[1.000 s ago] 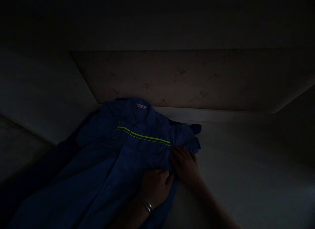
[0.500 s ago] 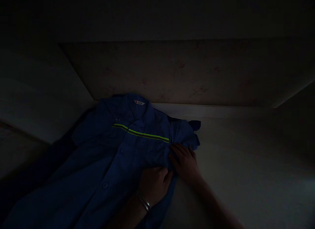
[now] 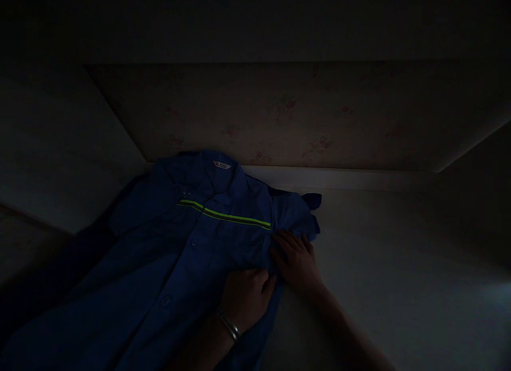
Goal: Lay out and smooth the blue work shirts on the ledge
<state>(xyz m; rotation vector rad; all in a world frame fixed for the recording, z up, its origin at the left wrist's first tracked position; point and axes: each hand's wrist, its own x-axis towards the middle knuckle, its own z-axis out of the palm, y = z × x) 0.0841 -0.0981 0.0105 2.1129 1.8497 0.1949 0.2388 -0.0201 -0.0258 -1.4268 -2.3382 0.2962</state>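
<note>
A blue short-sleeved work shirt (image 3: pixel 215 259) lies spread face up, with a yellow-green stripe across the chest, buttons down the front and a white label in the collar. My left hand (image 3: pixel 248 296), with a silver bracelet on its wrist, is curled on the shirt's lower side, its fingers closed on the cloth, the tips hidden. Just beyond it, my right hand (image 3: pixel 296 260) rests on the side of the shirt below the sleeve, fingers stretched out over the fabric. Darker blue cloth (image 3: pixel 313 200) shows from under the shirt near that sleeve.
The pale surface (image 3: pixel 379 264) under the shirt extends to the right. A panel with a faint flower pattern (image 3: pixel 255 115) rises behind it, and a pale side wall (image 3: pixel 67 142) stands at left. The scene is very dark.
The view has shifted slightly, so the shirt and both hands appear a little further left. Both hands keep nearly the same place on the shirt.
</note>
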